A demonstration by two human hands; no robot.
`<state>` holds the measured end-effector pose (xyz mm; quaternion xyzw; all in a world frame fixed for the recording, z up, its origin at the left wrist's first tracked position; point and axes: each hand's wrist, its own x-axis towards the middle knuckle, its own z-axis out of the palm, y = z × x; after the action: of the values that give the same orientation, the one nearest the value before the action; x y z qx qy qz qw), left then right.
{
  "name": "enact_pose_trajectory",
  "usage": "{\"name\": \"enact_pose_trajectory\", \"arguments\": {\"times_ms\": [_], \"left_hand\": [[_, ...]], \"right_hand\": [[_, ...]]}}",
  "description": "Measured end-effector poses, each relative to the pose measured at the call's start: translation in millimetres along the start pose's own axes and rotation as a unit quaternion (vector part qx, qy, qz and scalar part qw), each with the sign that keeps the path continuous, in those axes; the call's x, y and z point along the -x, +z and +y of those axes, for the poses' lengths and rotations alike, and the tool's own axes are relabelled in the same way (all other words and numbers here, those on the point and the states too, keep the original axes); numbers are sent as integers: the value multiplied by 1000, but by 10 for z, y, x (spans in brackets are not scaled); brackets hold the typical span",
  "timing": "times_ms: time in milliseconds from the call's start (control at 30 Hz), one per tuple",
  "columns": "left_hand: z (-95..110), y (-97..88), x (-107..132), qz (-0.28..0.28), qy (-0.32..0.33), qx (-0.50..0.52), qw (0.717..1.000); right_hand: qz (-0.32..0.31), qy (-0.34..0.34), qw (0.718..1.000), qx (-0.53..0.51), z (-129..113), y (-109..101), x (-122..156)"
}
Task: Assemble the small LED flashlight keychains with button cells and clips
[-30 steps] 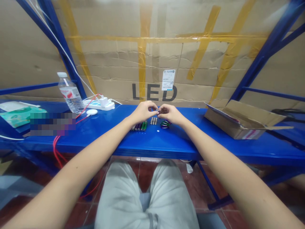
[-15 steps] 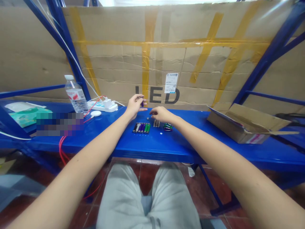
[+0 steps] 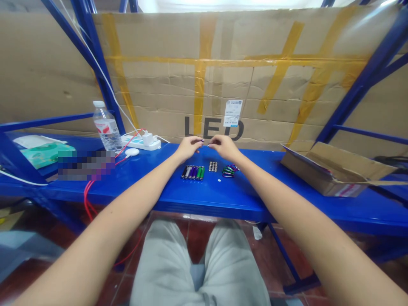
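My left hand (image 3: 190, 148) is closed on a small purple tube (image 3: 202, 140), mostly hidden by the fingers. Facing it just to the right, my right hand (image 3: 222, 146) pinches a small silvery piece (image 3: 209, 145), too tiny to make out fully. Both hands hover over the back of the blue table (image 3: 204, 197), their fingertips close but apart. Below them lies a row of small metal tubes (image 3: 193, 172) in black, silver, purple and green. Beside that row stand several small silvery round pieces (image 3: 213, 166) in a block. Green and purple carabiners (image 3: 228, 171) lie piled near my right wrist.
An open cardboard box (image 3: 318, 174) stands at the right. On the left are a water bottle (image 3: 107, 127), a white power strip (image 3: 153, 143), red cables (image 3: 86, 195) and a green tissue pack (image 3: 47, 154). A large cardboard panel (image 3: 159, 85) rises behind the table.
The small silvery piece that lay apart on the table is now between my right fingers, raised towards the left hand. The left hand has tipped the purple tube from upright towards the right hand.
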<state>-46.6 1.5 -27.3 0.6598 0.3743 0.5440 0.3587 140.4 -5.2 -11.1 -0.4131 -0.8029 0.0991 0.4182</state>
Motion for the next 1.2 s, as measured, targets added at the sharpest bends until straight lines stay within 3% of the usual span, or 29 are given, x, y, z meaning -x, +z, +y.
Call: {"name": "enact_pose_trajectory", "arguments": {"times_ms": [100,233,700,867,1067,1200], "left_hand": [[22,67,51,-52,34,-63,996],[47,139,102,-93,72,-91,989],[107,148,171,-105,135,-135,976],[129,173,210,-111,143,-168,969],[227,198,293,-105,192,-246,944],[273,217,304,-98,203,-248,942]], "right_hand": [[35,14,996,-78,39,-92,86],[32,18,994,-104,80,-68,155],[-5,-68,997,25,8,-177,237],[-49,-99,989,95,-37,-231,256],[-80,-80,993,37,-31,-276,292],[-86,-66,994,18,-23,-306,287]]}}
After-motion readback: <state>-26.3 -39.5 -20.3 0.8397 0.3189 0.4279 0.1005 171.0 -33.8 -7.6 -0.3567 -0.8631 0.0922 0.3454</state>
